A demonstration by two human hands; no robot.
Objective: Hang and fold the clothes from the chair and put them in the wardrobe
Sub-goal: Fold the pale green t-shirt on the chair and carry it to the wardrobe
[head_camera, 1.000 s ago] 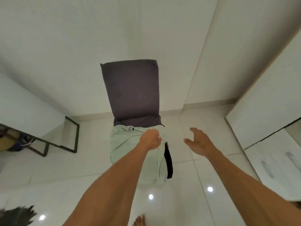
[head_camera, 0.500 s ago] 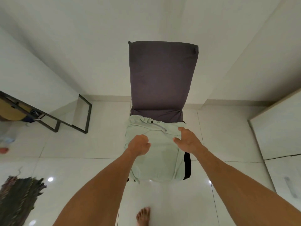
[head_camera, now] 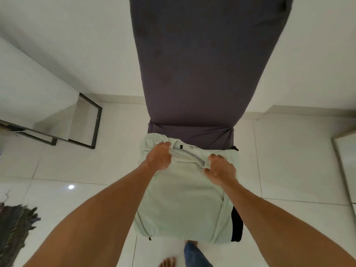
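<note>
Pale green cloth is now bunched under both sets of fingers. The left hand (head_camera: 159, 156) pinches the garment (head_camera: 183, 199) just to one side of its collar (head_camera: 189, 154), fingers curled over a fold. The right hand (head_camera: 219, 168) pinches it on the collar's other side, thumb and fingers closed on the fabric.

A second ago only the left hand was on the cloth, and the right hung spread in the air off the chair's right side. Half a second ago it had landed on the fabric. Now both grips are set and the view has come much nearer the chair (head_camera: 202, 74).

The garment lies flat on the chair's seat, collar toward the backrest, its lower edge hanging over the seat's front. Beneath it, at the seat's right edge, a strip of black cloth (head_camera: 236, 226) shows, probably another piece waiting.

Left of the chair stands a dark metal frame (head_camera: 92, 124). Further out, left of the chair's front, lies a dark fringed mat (head_camera: 15, 228).

With both shoulders held, the lift off the chair looks ready, by my judgement. Hanging or folding, and putting away, all remain.
</note>
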